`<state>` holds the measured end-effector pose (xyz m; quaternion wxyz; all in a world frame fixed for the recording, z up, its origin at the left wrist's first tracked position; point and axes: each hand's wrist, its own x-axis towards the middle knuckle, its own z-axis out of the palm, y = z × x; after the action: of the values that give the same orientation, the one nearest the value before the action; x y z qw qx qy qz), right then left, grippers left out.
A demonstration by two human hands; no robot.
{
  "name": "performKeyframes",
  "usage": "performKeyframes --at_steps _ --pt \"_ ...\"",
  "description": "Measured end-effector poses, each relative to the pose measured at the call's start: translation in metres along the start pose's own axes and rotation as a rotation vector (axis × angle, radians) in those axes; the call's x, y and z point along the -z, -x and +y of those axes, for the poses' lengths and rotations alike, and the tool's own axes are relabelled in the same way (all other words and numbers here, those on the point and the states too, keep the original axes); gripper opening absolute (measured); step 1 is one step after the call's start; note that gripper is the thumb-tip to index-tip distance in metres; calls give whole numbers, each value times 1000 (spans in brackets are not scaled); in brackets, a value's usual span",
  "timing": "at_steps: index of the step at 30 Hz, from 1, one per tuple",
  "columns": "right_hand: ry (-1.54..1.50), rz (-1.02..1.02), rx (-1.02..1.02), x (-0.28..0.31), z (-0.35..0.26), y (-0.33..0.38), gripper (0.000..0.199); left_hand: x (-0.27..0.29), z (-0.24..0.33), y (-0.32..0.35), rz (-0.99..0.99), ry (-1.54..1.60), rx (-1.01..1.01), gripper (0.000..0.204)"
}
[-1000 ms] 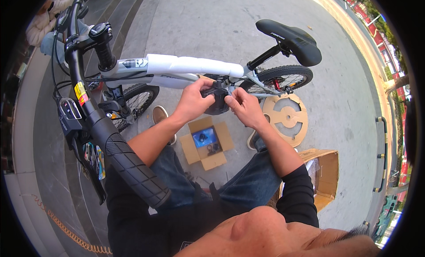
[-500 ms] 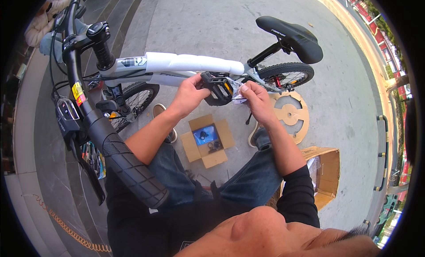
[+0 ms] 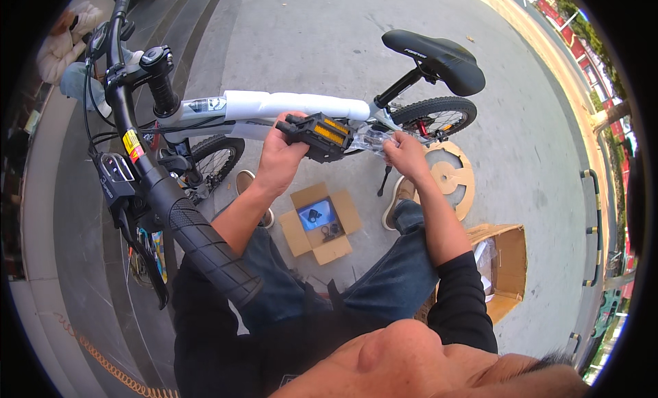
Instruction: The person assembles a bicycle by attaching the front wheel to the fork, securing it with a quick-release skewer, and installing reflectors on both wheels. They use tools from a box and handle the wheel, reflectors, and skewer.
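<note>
My left hand (image 3: 283,158) grips a black bicycle pedal (image 3: 327,139) with amber reflectors, its fingers wrapped around the left end. At the pedal's right side my right hand (image 3: 407,156) pinches a crumpled clear plastic bag (image 3: 372,142). The bag stretches between the pedal and my fingers. Behind both hands stands a bicycle whose top tube is wrapped in white foam (image 3: 295,105). Its black saddle (image 3: 435,61) is at the upper right, and the handlebar (image 3: 164,185) runs down the left side. My hands partly hide the lower frame and crank area.
Between my feet sits an open small cardboard box (image 3: 319,223) with blue packaging and black parts. A round cardboard disc (image 3: 449,180) and a larger cardboard box (image 3: 506,268) lie to the right. An orange coiled hose (image 3: 110,364) crosses the lower left. Another person (image 3: 65,52) is at the upper left.
The pedal has turned so its amber reflectors face up. My right hand has moved right and slightly down, drawing the plastic bag out longer from the pedal.
</note>
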<state>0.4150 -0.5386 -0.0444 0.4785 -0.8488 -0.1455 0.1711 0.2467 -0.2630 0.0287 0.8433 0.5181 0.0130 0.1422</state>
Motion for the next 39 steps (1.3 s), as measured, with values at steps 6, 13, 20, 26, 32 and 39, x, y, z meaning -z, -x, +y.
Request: performKeyframes --at_steps 6,13,20,26,32,39 --pt "112 207 42 30 15 -2 17 1 -2 6 81 137 204 38" --pt "-354 595 -13 169 98 85 22 16 2 4 87 134 249 34" --pt "512 957 -502 254 293 334 26 24 6 10 71 137 265 34" --pt "878 77 -1209 240 372 460 88 20 2 11 32 86 372 33" --pt "725 560 -613 244 277 334 69 11 -10 13 18 53 506 37" --pt "105 329 218 129 11 154 52 -10 -19 19 12 -66 537 35"
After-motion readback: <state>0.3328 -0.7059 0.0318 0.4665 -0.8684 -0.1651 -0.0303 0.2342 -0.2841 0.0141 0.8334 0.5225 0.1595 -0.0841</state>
